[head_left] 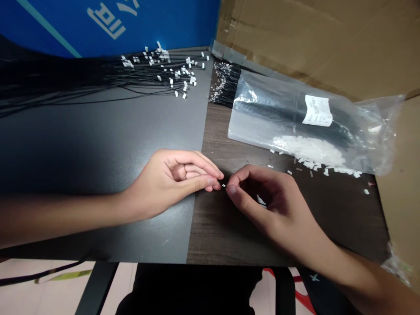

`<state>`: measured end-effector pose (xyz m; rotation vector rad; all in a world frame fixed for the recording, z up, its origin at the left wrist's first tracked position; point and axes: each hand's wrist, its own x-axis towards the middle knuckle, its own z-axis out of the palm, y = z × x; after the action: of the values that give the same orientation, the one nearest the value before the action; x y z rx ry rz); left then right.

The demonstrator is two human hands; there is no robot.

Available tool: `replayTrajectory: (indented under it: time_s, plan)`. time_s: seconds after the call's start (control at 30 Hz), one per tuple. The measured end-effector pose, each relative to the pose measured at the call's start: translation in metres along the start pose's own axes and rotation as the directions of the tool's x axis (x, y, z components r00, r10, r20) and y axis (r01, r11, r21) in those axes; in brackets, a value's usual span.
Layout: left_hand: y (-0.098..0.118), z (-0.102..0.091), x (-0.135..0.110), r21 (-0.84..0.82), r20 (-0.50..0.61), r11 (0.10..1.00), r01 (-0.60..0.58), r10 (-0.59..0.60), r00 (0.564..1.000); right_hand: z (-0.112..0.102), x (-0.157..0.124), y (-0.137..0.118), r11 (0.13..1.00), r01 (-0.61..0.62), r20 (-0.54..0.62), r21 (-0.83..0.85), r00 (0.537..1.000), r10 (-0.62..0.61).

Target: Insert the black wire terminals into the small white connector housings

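My left hand (183, 173) is closed, thumb and fingertips pinched together over the seam between the two table surfaces. Facing it, my right hand (272, 197) pinches with thumb and forefinger. A tiny shiny metal wire terminal (223, 185) shows in the narrow gap between both sets of fingertips; which hand grips it I cannot tell. Something small and white (261, 201) appears within the curl of my right hand, partly covered by the fingers. Beyond lies a pile of white plastic connector housings (311, 151), some scattered loose.
Black wires with white connectors (177, 74) spread across the grey surface (98, 135) at back left. A clear plastic bag (262, 105) covers black wires with bare metal terminals (221, 83). A blue panel (173, 26) and a cardboard wall (321, 39) bound the table.
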<state>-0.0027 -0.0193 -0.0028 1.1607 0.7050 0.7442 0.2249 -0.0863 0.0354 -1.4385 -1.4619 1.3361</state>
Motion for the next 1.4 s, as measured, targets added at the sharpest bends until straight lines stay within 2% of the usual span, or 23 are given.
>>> replayTrajectory:
  time_s: [0.4,0.67,0.9,1.0,1.23,1.3,1.4]
  plan:
    - [-0.0009,-0.0014,-0.0005,0.118,0.033,0.990,-0.081,0.078,0.996,0.0014,0.0011,0.0005,1.000,-0.007,0.004,-0.025,1.000,0.007]
    - [-0.0010,-0.0024,-0.0017,0.010,0.041,0.999,0.047,-0.048,0.998,0.0011,-0.0006,0.0013,1.000,-0.005,0.009,-0.008,1.000,0.005]
    - [0.0026,-0.0001,-0.0015,-0.010,0.026,0.999,0.050,-0.050,0.998,0.0010,-0.0008,-0.0003,0.998,-0.043,0.036,0.044,0.999,0.041]
    - [0.0019,-0.0004,-0.0016,0.006,0.013,0.999,0.048,-0.048,0.999,0.0011,-0.0001,-0.0012,0.998,-0.048,0.030,0.049,0.998,0.046]
    - [0.0006,-0.0007,-0.0030,0.048,0.003,0.990,0.136,-0.137,0.991,-0.0001,-0.0011,0.0003,0.997,-0.056,0.037,0.055,0.998,0.054]
    - [0.0008,-0.0003,-0.0022,0.043,0.011,0.993,0.108,-0.109,0.994,-0.0009,-0.0012,0.0003,0.997,-0.062,0.036,0.052,0.998,0.060]
    - [0.0012,-0.0002,-0.0001,0.068,0.033,0.997,-0.019,0.017,0.999,-0.0013,-0.0013,-0.0002,0.997,-0.062,0.032,0.045,0.998,0.061]
